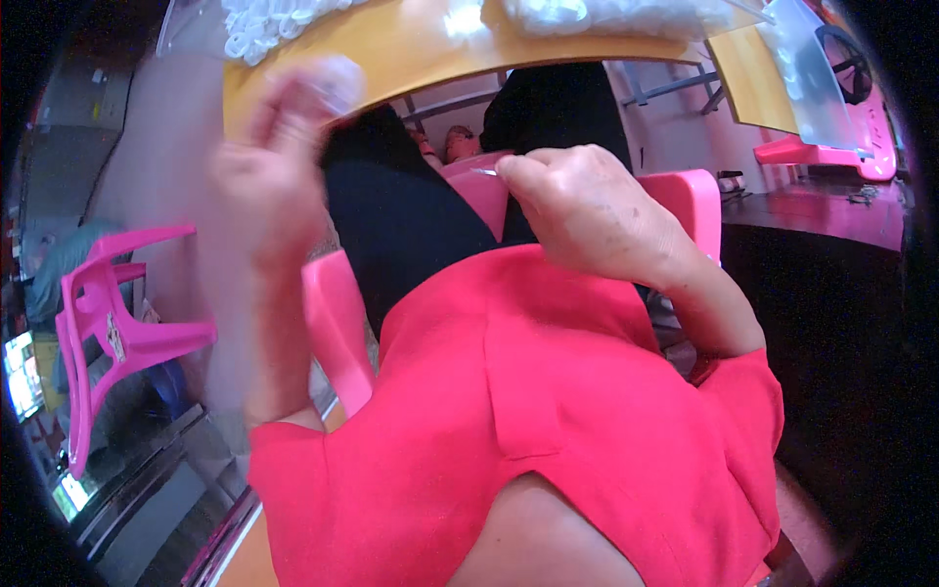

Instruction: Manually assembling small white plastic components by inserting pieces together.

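Observation:
My left hand [274, 176] is raised over the table's near edge and smeared by motion. Its fingers are closed on a translucent whitish piece [340, 83], whose exact kind is blurred. Above my lap, my right hand [587, 201] is closed in a pinch. A thin pale strip [485, 171] pokes out past its thumb and fingertip; most of it is hidden in the grip. The two hands are well apart.
Ahead is a yellow-brown table [421, 54]. Clear trays with white plastic parts [274, 24] and more white parts [606, 15] stand on it. A pink armrest [690, 210] is beside my right arm. A pink chair [117, 333] stands at left, and a dark surface [831, 210] at right.

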The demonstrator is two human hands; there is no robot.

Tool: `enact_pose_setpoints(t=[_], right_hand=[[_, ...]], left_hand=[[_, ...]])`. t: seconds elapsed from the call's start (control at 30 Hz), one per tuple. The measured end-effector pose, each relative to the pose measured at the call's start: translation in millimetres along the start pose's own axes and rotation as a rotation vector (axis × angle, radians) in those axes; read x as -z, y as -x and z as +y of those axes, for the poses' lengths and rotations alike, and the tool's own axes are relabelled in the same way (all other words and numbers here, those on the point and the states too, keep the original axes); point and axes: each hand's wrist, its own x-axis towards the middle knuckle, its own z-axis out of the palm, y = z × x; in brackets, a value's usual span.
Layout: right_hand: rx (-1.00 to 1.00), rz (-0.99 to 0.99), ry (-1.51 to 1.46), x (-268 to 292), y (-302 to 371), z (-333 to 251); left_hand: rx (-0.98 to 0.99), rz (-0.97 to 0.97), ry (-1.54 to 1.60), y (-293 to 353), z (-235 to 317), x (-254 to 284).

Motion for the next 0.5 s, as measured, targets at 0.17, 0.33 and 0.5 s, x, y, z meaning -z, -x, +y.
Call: enact_pose_setpoints(t=[0.17,0.33,0.5], right_hand=[[-0.104,-0.209,0.044,-6.9,10.5,18.6],[-0.119,-0.21,0.011,-7.0,13.2,14.4],[-0.179,-0.262,-0.015,-13.7,19.0,33.3]], left_hand=[[-0.504,0.345,-0.142,-156.8,48.9,45.4],[-0.274,0.127,-0.629,-243.4,26.4,64.7],[-0.671,-0.194,-0.554,-213.3,57.5,-64.2]])
